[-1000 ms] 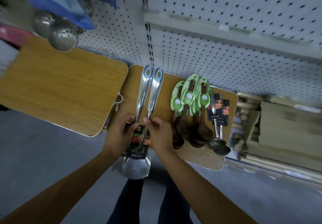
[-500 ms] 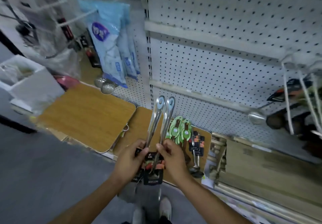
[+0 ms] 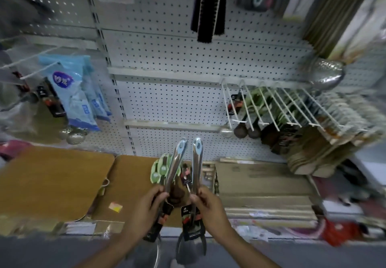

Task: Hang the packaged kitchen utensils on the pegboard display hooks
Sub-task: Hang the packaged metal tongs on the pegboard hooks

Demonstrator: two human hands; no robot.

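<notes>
A low shelf [image 3: 208, 229] runs along the foot of the pegboard [image 3: 167, 100]. On its left lie two wooden boards: a large one [image 3: 48, 182] and a second [image 3: 129, 184] just beside it on the right, their edges close together. A small orange-and-yellow tag [image 3: 115, 207] lies on the second board, and green-carded spoons [image 3: 158, 172] rest at its far right end, partly hidden. To the right, flat cardboard boxes [image 3: 261, 186] lie stacked on the shelf, with blurred packages [image 3: 338, 232] beyond them.
</notes>
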